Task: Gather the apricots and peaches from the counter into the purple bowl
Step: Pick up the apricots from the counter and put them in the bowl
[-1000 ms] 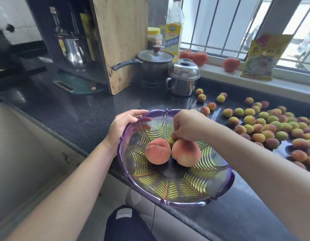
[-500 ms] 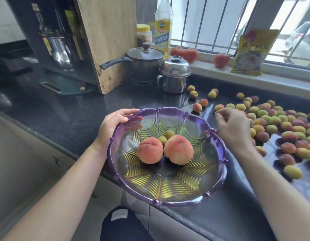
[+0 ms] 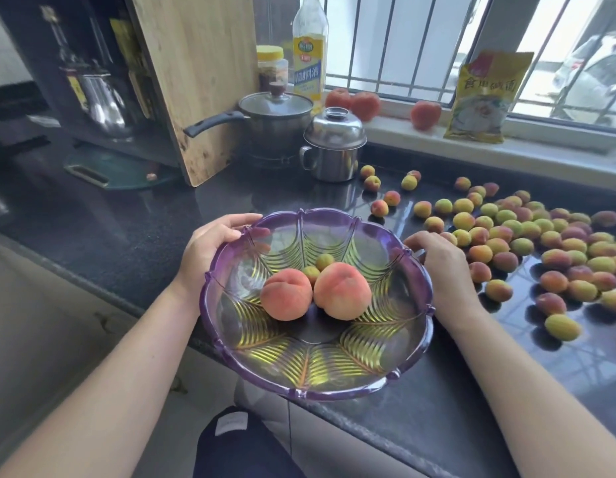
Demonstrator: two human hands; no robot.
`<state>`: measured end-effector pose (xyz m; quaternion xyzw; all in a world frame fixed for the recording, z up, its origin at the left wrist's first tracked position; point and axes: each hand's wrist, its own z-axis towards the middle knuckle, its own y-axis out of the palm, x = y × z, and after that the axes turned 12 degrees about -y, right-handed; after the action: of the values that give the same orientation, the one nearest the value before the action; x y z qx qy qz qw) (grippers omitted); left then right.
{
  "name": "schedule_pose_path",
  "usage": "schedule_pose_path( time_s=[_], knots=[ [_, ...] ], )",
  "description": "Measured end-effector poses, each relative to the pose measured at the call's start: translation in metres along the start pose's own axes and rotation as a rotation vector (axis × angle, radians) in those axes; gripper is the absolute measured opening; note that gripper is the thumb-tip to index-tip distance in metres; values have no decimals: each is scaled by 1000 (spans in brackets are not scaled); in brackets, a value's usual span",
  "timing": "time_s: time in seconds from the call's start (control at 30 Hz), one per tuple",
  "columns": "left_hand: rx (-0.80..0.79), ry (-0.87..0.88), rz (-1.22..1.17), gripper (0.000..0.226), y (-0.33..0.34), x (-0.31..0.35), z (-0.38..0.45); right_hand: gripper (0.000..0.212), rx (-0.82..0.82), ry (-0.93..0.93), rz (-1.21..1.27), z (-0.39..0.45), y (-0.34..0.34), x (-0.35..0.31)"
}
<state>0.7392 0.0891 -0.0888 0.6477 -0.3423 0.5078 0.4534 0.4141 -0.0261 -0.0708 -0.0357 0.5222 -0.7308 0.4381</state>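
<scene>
The purple bowl (image 3: 299,391) sits at the counter's front edge, partly overhanging it. Two peaches (image 3: 286,294) (image 3: 343,291) lie side by side in it, with two small apricots (image 3: 324,261) behind them. My left hand (image 3: 210,250) grips the bowl's far left rim, thumb inside. My right hand (image 3: 437,260) is palm down just outside the right rim, fingers curled over the counter at the near edge of the apricots (image 3: 513,232); what lies under the fingers is hidden. Several apricots are spread over the black counter to the right.
A lidded steel mug (image 3: 334,146) and a pot (image 3: 275,115) stand behind the bowl, beside a leaning wooden board (image 3: 196,81). On the windowsill are three red round fruits (image 3: 425,114), an oil bottle (image 3: 310,46) and a yellow bag (image 3: 486,98).
My right hand left the bowl's middle, where it set down small apricots, and went right to the apricots on the counter. My left hand stayed on the rim.
</scene>
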Motion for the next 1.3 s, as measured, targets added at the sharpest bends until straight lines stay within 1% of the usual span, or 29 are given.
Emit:
schedule_pose_path(
  time_s=[0.1,0.17,0.3,0.37,0.43,0.5,0.57,0.6,0.63,0.7,0.77,0.83,0.9,0.97,1.03,1.1,1.2,1.3],
  knots=[
    [3,9,6,42,1,0,-1,33,-108,-22,14,-1,-3,-1],
    [13,6,7,42,0,1,-1,32,-128,-26,29,-1,-1,-2],
    [5,1,15,41,-1,0,0,30,-90,-18,2,0,4,-1],
    [5,-1,14,41,-1,0,0,32,-28,8,60,0,4,1],
    [8,3,18,40,0,-1,0,31,86,80,154,1,0,3],
    [12,2,-7,40,1,-1,0,25,193,153,307,11,-11,1],
    [10,-8,-48,41,2,-1,1,23,239,172,494,24,-30,-9],
    [7,-14,-58,42,2,-1,1,24,210,157,517,32,-42,-18],
    [3,-17,-61,43,3,-1,2,27,143,118,485,41,-52,-29],
    [-11,-12,-62,43,3,-1,2,35,-72,-2,379,59,-63,-53],
    [-17,-7,-74,42,4,0,2,38,-253,-90,346,75,-62,-81],
    [-21,-1,-84,42,4,0,1,34,-353,-153,252,86,-51,-104],
    [-24,7,-56,43,4,1,0,23,-470,-272,64,89,-33,-124],
    [-25,10,-41,43,4,2,0,21,-565,-375,-79,90,-10,-134],
    [-21,7,-52,42,4,3,0,24,-601,-419,-170,88,12,-135],
    [-14,4,-63,42,5,2,-1,22,-579,-446,-242,86,28,-129],
    [-14,9,-77,42,7,1,-1,19,-548,-529,-262,83,35,-119],
    [-21,12,-95,43,7,1,0,16,-592,-578,-277,84,34,-111]
  ],
)
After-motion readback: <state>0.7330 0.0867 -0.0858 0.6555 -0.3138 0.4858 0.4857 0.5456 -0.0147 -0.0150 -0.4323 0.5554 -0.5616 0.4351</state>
